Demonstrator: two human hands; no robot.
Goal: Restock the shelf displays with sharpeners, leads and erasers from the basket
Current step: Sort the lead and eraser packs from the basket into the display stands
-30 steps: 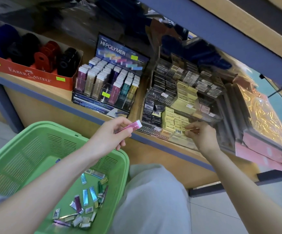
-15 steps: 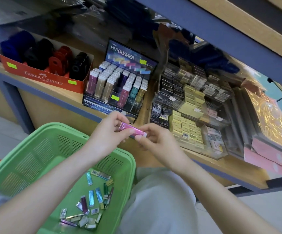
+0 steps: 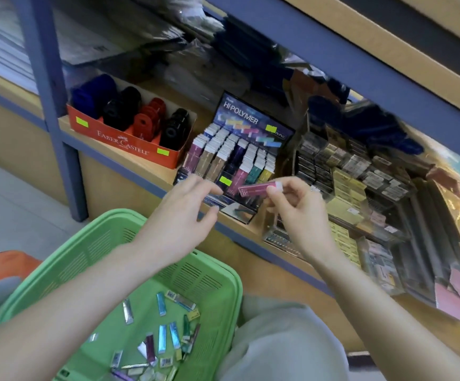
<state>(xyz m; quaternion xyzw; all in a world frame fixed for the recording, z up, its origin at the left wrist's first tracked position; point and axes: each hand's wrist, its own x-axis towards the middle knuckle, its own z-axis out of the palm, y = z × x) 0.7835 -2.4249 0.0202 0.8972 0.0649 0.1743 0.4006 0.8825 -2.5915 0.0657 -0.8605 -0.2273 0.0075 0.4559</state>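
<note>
Right hand [image 3: 295, 207] pinches pink eraser [image 3: 259, 187] by white end, level, just before display rack [image 3: 237, 160]. Left hand [image 3: 185, 213] beside it, fingers spread, holding nothing. Green basket [image 3: 108, 243] below left hand.

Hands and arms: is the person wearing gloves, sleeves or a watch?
No gloves: the left hand and the right hand are bare. Both forearms are uncovered as far as the picture's edge, with no sleeves, watch or bracelet showing.
</note>
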